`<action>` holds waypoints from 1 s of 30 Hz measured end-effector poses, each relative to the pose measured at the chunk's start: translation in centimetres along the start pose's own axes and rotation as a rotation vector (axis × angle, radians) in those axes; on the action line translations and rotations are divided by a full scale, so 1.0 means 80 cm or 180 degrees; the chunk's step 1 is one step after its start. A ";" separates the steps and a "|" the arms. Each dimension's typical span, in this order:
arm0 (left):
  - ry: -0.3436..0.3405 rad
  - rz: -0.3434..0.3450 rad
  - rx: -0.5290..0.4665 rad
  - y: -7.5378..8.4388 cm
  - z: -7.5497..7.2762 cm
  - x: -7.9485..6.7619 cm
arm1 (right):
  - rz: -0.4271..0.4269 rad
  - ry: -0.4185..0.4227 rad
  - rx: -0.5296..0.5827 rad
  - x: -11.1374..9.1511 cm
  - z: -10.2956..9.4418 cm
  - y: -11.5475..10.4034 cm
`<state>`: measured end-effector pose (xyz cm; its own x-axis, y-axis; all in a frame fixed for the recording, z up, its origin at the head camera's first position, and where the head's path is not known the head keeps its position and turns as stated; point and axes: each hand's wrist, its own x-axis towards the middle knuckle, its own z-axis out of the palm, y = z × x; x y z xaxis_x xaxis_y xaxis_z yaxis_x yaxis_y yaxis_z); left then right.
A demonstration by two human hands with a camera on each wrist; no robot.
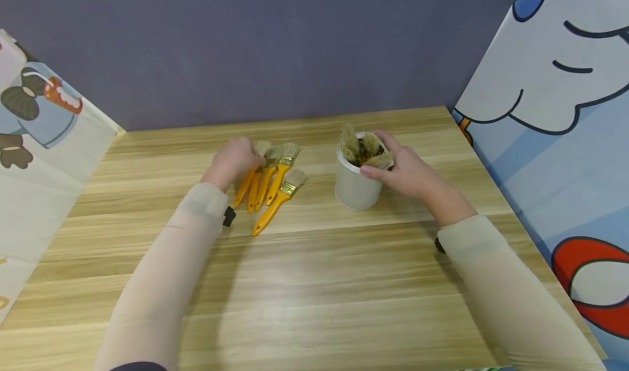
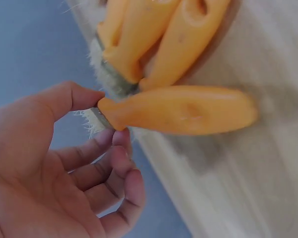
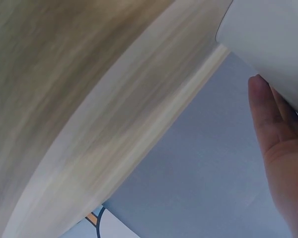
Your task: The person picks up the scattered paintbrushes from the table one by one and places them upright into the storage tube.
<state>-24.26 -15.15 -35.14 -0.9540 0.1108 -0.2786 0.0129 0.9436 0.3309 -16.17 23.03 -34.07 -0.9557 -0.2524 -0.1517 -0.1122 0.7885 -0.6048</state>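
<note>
The tabletop (image 1: 324, 294) is broad and the work sits toward its far edge, so a hard push away from the person could drive things over to that side. The white pot (image 1: 356, 190) stands upright, closer to the far right corner than the far left one; a sideways tug at its rim could tip it, since what it holds pokes out of the top. The right hand (image 1: 410, 170) has its fingers wide round the pot, thumb on the near side; if that hold slackened, the pot would probably rock or slide. The left hand (image 1: 233, 159), toward the far left corner, has thumb and fingertips narrowed in a pinch on one orange-handled brush (image 2: 184, 110) near its bristles. Being gripped at one end, it could swing, or its handle could catch the other brushes (image 1: 270, 214) close beside it and drag one along. Bristle tufts (image 1: 350, 142) crowd the pot's mouth, so anything more put in might snag there.

Counted: one tabletop, one pot, two hands; five orange handles outside the pot, one pinched and four others, of which one lies nearest the near edge; at least three tufts in the pot, overlapping too much for an exact number
</note>
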 end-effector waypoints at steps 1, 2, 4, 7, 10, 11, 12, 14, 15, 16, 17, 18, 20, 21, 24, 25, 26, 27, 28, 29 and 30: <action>0.0036 0.0015 -0.0036 0.000 -0.003 -0.001 | 0.0000 0.0003 -0.0001 -0.001 0.000 0.000; 0.0087 0.0039 -0.0074 -0.001 -0.006 -0.002 | -0.0001 0.0012 -0.0002 -0.001 -0.001 0.000; 0.0194 0.0080 -0.0129 -0.002 -0.014 -0.004 | -0.0003 0.0020 -0.0015 -0.002 -0.001 0.000; 0.0299 0.0149 -0.0218 -0.001 -0.024 -0.008 | -0.0004 0.0025 -0.0012 -0.002 -0.001 0.000; 0.0369 0.0174 -0.0244 0.004 -0.033 -0.014 | -0.0026 0.0021 -0.0018 -0.001 0.000 0.001; 0.0392 0.0186 -0.0255 0.006 -0.036 -0.017 | -0.0023 0.0021 -0.0021 -0.001 0.001 0.001; 0.0410 0.0194 -0.0258 0.009 -0.038 -0.021 | -0.0016 0.0018 -0.0017 0.000 0.001 0.001; 0.0442 0.0220 -0.0260 0.017 -0.044 -0.028 | -0.0014 0.0012 -0.0027 -0.001 0.001 0.001; 0.0452 0.0235 -0.0264 0.022 -0.046 -0.033 | -0.0020 0.0015 -0.0026 -0.001 0.001 0.001; 0.0455 0.0251 -0.0268 0.027 -0.049 -0.038 | -0.0013 0.0015 -0.0021 -0.001 0.001 0.001; 0.0454 0.0269 -0.0274 0.033 -0.052 -0.043 | -0.0010 0.0015 -0.0019 -0.001 0.000 0.000; 0.0453 0.0287 -0.0269 0.039 -0.054 -0.049 | -0.0012 0.0016 -0.0020 -0.001 0.000 0.000; 0.0483 0.0353 -0.0272 0.054 -0.058 -0.061 | -0.0021 0.0019 -0.0016 -0.002 0.000 -0.001; 0.0522 0.0399 -0.0270 0.062 -0.059 -0.067 | -0.0024 0.0021 -0.0014 -0.002 0.000 -0.001; 0.0684 0.0582 -0.0333 0.086 -0.064 -0.087 | -0.0022 0.0031 -0.0020 -0.002 0.000 -0.001; 0.0739 0.0644 -0.0373 0.094 -0.066 -0.093 | -0.0026 0.0035 -0.0021 -0.002 0.000 -0.001; 0.0790 0.0699 -0.0420 0.102 -0.068 -0.099 | -0.0036 0.0036 -0.0025 -0.002 0.000 0.000; 0.0840 0.0747 -0.0473 0.110 -0.070 -0.104 | -0.0047 0.0044 -0.0022 -0.002 0.000 0.000; 0.0883 0.0796 -0.0550 0.117 -0.072 -0.110 | -0.0054 0.0048 -0.0024 -0.001 0.000 0.000; 0.0918 0.0839 -0.0633 0.124 -0.074 -0.115 | -0.0056 0.0047 -0.0023 -0.001 0.000 0.000; 0.0948 0.0878 -0.0717 0.131 -0.076 -0.120 | -0.0064 0.0049 -0.0020 -0.001 0.000 0.000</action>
<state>-16.75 -8.21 -23.53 -0.9690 0.2224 0.1076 0.2442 0.7966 0.5530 -16.11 23.07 -34.10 -0.9573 -0.2596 -0.1274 -0.1331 0.7868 -0.6027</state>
